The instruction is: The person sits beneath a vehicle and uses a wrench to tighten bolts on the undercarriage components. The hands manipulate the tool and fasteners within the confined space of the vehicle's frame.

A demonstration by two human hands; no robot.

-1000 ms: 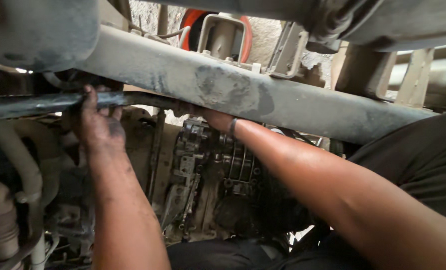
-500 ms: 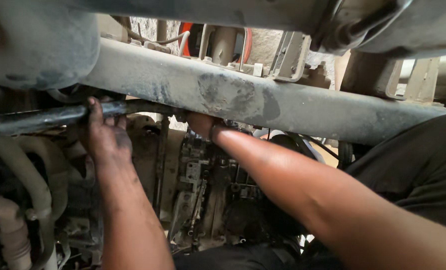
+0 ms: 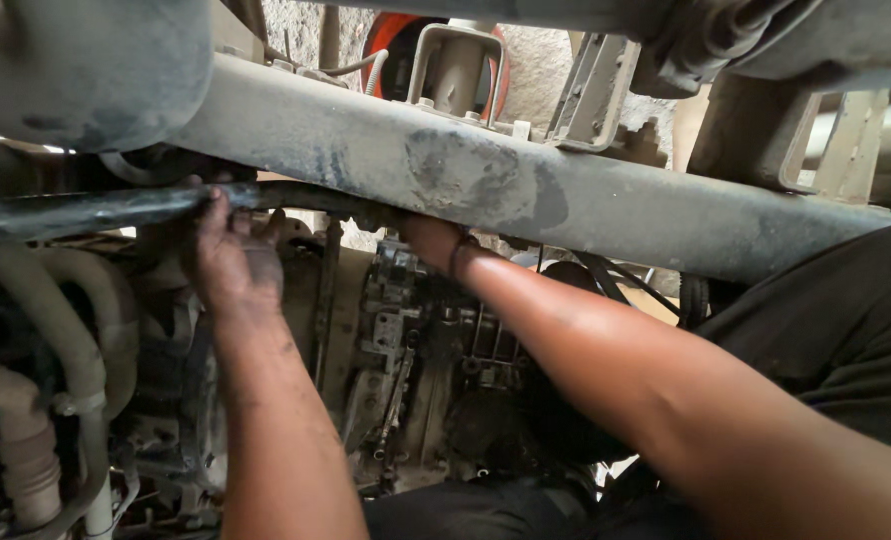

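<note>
Viewpoint is from beneath a vehicle, looking up at the undercarriage. A heavy grey cross-beam [image 3: 526,190], dusty and stained with dark patches, runs from upper left to lower right across the frame.

Left hand [image 3: 228,255]: raised, grease-blackened, fingers curled around a dark steel rod [image 3: 96,212] that runs roughly level from the left edge toward the centre, just below the cross-beam. Grip is closed on the rod; the thumb side faces the camera.

Right hand [image 3: 428,236]: reaches up behind the lower edge of the cross-beam, near where the rod's inner end meets it. Only the wrist, with a dark band around it, and the heel of the hand are visible. The fingers are hidden by the beam, so I cannot tell whether they are open or closed, or what they touch.

Surroundings: a dirty engine and gearbox assembly [image 3: 406,370] sits between the two forearms. Pale ribbed hoses [image 3: 76,360] curve down at the left. Above the beam, a metal U-bracket [image 3: 456,60] stands in front of an orange round part [image 3: 386,40]. The person's dark clothing [image 3: 836,340] fills the lower right.
</note>
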